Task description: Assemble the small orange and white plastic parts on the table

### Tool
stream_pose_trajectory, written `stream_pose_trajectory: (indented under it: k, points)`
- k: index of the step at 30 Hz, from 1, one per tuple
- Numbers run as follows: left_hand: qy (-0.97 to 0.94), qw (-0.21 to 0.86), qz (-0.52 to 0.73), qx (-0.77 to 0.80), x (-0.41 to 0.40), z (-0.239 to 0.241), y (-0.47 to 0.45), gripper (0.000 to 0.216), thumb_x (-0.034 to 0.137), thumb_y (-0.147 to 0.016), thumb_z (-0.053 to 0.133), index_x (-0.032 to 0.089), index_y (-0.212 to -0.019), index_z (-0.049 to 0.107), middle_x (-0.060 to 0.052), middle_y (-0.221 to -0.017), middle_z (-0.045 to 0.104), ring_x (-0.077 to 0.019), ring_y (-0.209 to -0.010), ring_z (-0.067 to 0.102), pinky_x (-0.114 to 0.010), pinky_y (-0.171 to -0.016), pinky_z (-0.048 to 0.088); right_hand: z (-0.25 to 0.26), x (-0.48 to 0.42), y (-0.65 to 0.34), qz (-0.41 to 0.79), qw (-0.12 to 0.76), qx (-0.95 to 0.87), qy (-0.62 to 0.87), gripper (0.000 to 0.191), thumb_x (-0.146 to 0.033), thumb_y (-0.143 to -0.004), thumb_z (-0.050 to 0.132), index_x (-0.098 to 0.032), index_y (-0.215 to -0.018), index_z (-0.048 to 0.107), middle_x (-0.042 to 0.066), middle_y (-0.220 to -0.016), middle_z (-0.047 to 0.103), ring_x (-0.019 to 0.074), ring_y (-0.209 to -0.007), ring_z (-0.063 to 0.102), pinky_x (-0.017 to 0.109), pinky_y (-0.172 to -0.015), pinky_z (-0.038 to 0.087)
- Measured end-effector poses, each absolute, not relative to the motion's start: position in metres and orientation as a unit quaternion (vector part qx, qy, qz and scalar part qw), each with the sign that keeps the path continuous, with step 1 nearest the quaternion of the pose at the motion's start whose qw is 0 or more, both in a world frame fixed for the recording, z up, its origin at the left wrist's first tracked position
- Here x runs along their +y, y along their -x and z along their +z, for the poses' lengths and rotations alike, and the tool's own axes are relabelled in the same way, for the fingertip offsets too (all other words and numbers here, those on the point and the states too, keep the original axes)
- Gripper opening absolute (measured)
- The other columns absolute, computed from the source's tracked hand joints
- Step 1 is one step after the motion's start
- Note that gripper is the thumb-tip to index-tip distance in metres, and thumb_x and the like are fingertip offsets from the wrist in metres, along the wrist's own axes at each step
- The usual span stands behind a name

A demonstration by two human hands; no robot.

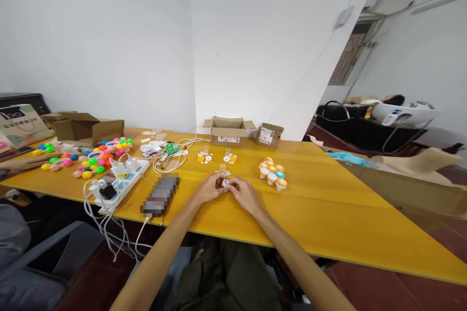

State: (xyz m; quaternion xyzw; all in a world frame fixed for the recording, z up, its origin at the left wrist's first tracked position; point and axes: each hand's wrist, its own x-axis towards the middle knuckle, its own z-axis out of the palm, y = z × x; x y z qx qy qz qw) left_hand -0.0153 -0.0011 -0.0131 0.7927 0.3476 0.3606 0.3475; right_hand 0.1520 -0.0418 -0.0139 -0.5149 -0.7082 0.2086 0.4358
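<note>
My left hand and my right hand meet above the table, fingers closed on a small white round part. Its details are too small to make out. Just beyond the fingers stands a clear plastic cup with small white pieces beside it. Farther back lie two groups of loose parts, one with a yellow ring and the other with a yellow ring, each near a clear cup. To the right of my hands is a cluster of round white-topped pieces with orange or teal rims.
Two cardboard boxes stand against the wall. On my left are a phone, a power strip with trailing white cables, and colourful ball rings. Another person's arm rests at the far left. The yellow table's front edge is close.
</note>
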Motion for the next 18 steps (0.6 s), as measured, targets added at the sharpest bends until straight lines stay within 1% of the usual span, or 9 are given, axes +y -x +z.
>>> stream_pose_trajectory:
  k: [3, 6, 14, 18]
  points:
    - [-0.794, 0.343, 0.361, 0.348, -0.0008, -0.0138, 0.0158, 0.026, 0.024, -0.074, 0.073, 0.019, -0.098, 0.066, -0.001, -0.088, 0.069, -0.0177, -0.082, 0.061, -0.031, -0.080, 0.051, -0.0157, -0.0411, -0.1519, 0.212, 0.442, -0.702, 0.517, 0.014, -0.027, -0.082, 0.059, -0.024, -0.073, 0.070, 0.002, -0.077, 0.075, 0.0217, -0.074, 0.069, 0.031, -0.072, 0.051]
    - [-0.799, 0.337, 0.361, 0.344, -0.0016, -0.0134, 0.0163, 0.026, 0.021, -0.074, 0.071, 0.019, -0.099, 0.066, -0.001, -0.089, 0.068, -0.0175, -0.082, 0.061, -0.031, -0.080, 0.051, -0.0177, -0.0406, -0.1519, 0.219, 0.451, -0.692, 0.519, 0.016, -0.031, -0.084, 0.058, -0.024, -0.075, 0.070, 0.002, -0.077, 0.075, 0.0217, -0.072, 0.069, 0.031, -0.070, 0.051]
    - [-0.807, 0.334, 0.359, 0.329, -0.0018, -0.0123, 0.0148, 0.017, 0.020, -0.078, 0.067, 0.019, -0.095, 0.065, -0.003, -0.092, 0.067, -0.0167, -0.083, 0.061, -0.030, -0.081, 0.051, -0.0182, -0.0402, -0.1528, 0.204, 0.498, -0.672, 0.508, 0.026, -0.043, -0.087, 0.055, -0.024, -0.076, 0.068, 0.003, -0.077, 0.075, 0.0213, -0.069, 0.068, 0.032, -0.067, 0.053]
    - [-0.818, 0.308, 0.356, 0.330, 0.0000, -0.0140, 0.0151, 0.014, 0.017, -0.077, 0.065, 0.019, -0.091, 0.064, -0.002, -0.090, 0.065, -0.0170, -0.084, 0.059, -0.031, -0.083, 0.050, -0.0179, -0.0396, -0.1534, 0.192, 0.514, -0.664, 0.509, 0.026, -0.044, -0.088, 0.054, -0.024, -0.076, 0.066, 0.004, -0.080, 0.075, 0.0214, -0.071, 0.067, 0.032, -0.069, 0.053]
